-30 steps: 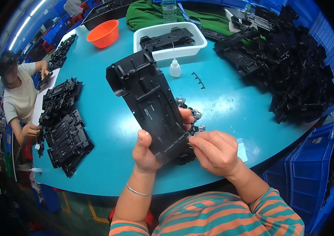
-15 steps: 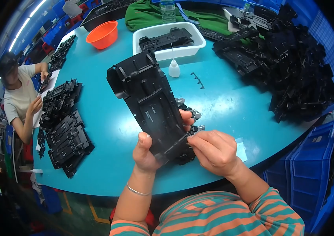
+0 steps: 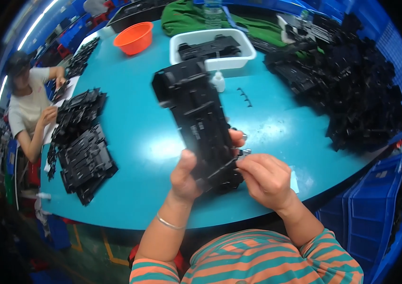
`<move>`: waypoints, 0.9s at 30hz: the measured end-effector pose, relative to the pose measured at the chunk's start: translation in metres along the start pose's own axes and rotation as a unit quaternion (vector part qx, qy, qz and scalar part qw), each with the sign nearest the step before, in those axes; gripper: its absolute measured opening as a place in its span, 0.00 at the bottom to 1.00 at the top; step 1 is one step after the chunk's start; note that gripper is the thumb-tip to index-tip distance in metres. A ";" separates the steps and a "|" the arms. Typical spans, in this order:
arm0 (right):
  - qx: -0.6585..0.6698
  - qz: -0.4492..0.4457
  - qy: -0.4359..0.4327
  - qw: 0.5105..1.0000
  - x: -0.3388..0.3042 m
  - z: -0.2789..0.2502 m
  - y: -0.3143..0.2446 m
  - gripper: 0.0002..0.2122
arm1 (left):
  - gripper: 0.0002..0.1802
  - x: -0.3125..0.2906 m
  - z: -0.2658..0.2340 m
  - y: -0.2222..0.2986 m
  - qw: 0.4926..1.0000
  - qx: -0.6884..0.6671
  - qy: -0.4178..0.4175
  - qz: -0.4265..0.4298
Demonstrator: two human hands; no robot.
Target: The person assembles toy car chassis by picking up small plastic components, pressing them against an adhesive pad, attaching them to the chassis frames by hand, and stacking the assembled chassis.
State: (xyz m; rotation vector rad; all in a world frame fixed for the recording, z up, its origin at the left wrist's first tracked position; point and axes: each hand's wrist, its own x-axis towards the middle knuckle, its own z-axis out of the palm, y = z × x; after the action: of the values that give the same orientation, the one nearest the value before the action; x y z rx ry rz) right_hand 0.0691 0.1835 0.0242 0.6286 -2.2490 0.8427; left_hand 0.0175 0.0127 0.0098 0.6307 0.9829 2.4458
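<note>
A long black molded plastic part [image 3: 198, 120] is held up above the table, tilted with its far end leaning left. My left hand [image 3: 185, 177] grips its near end, thumb on the left edge and fingertips showing past the right edge. At the lower right corner of the part, my right hand [image 3: 268, 181] is closed in a pinch against the edge; whatever its fingertips hold is too small to make out. Small metallic-looking pieces [image 3: 244, 152] show beside the part, mostly hidden behind it. A thin black clip strip [image 3: 245, 97] lies on the table beyond.
Black parts are stacked at left [image 3: 87, 158] and heaped at right [image 3: 347, 90]. A white basin [image 3: 241, 62] holds similar parts, near a white squeeze bottle [image 3: 218, 82] and an orange bowl [image 3: 134, 39]. Across the left side, a person [image 3: 30, 102] handles parts. Blue crates [image 3: 371, 203] stand at lower right.
The black part has swung slightly more upright and blurs with motion. Both hands keep their hold near its lower end. The whole view has shifted a little.
</note>
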 end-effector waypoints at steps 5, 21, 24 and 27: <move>-0.015 0.031 -0.024 0.999 -0.002 -0.008 -0.005 0.11 | 0.41 0.000 -0.004 -0.011 0.994 -0.097 -0.049 0.002; -0.145 0.132 -0.042 0.980 -0.056 -0.092 0.034 0.06 | 0.16 -0.065 -0.108 0.163 0.720 0.363 0.546 0.226; -0.172 0.118 -0.061 0.976 -0.058 -0.087 0.046 0.06 | 0.25 -0.085 -0.148 0.207 0.695 0.357 0.602 0.165; -0.170 0.131 -0.072 0.974 -0.039 -0.094 0.057 0.08 | 0.31 -0.117 -0.177 0.250 0.635 0.417 0.648 0.050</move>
State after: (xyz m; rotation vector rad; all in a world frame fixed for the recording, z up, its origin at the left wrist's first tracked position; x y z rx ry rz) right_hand 0.0973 0.2965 0.0288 0.2430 -2.5674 0.5239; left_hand -0.0404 -0.3077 0.0465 -1.1882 2.6739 2.1165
